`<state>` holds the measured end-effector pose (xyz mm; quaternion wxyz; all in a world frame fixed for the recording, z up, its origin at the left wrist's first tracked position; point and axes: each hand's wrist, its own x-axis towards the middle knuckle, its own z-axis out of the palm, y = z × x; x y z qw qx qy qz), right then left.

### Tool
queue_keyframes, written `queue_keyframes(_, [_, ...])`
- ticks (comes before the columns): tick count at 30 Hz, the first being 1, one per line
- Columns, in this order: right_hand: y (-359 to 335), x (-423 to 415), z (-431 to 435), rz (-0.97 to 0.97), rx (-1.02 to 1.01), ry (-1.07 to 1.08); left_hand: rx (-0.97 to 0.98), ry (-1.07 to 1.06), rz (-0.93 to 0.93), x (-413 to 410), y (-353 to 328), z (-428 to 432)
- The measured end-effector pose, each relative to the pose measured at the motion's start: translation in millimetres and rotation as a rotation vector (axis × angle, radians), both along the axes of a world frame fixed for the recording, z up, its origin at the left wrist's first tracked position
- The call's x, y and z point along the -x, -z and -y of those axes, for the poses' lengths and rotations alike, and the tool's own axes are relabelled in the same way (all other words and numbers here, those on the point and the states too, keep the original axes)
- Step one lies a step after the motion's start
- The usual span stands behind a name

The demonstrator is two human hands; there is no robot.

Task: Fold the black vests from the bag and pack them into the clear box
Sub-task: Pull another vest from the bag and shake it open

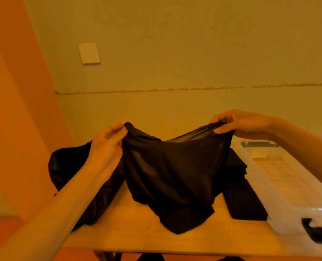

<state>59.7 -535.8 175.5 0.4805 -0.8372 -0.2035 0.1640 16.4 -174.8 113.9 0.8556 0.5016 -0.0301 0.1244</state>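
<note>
- Head view: a black vest (175,166) is held up over the counter (137,238); its upper edge spans both hands and its lower part lies slumped on the counter in loose folds
- Left hand (107,147): its fingers (116,129) are curled and, with the thumb, pinch the vest's bunched left upper corner
- Right hand (241,122): its fingers (220,117) are curled over the right upper corner, with the thumb pressed beneath so the edge is pinched taut
- Fabric, as judged: light passes through it where it is stretched near the right hand, and the middle sags between the grips, so it is probably thin, light, limp and somewhat slippery, and it will not hold a shape unsupported
- Where to hold, as judged: the hemmed edges and corners suit a two-point pinch, whereas a grip in mid-panel would only gather slack; creases should be pressed flat against the counter
- Black bag (67,166): lies at the left, partly behind the left forearm
- Folded stack (241,185): dark folded vests lie just right of the held vest, beside the clear box (288,185) at the counter's right edge
</note>
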Motion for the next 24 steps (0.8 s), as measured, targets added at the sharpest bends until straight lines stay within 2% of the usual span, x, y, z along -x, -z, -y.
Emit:
queue_keyframes(3, [-8,-1,14,0.033,0.131,-0.055,-0.17,0.04,0.088,4,-3,-11])
queue_keyframes(6, [-10,-4,17,0.202,0.257,0.0,-0.46,-0.027,0.176,4,-1,-22])
queue_keyframes(9, [-8,-9,16,0.467,0.257,0.167,-0.847,-0.217,0.311,-2,5,-28])
queue_keyframes(11, [-4,-11,11,0.578,0.185,0.285,-1.116,-0.427,0.46,-4,8,-27])
queue_keyframes(12, [-1,-13,9,0.635,0.17,0.353,-1.189,-0.538,0.516,-5,9,-24])
queue_keyframes(13, [2,-14,5,0.703,0.179,0.421,-1.199,-0.631,0.54,-6,10,-21])
queue_keyframes(15, [9,-17,1,0.84,0.225,0.535,-1.092,-0.743,0.505,-5,8,-11])
queue_keyframes(18, [14,-17,0,0.979,0.239,0.675,-0.851,-0.686,0.343,-5,2,0])
queue_keyframes(21, [16,-16,-3,0.837,0.115,0.771,-0.669,-0.546,0.209,-6,-3,4])
queue_keyframes(24, [18,-16,-9,0.568,-0.134,0.765,-0.659,-0.45,0.179,-9,0,5])
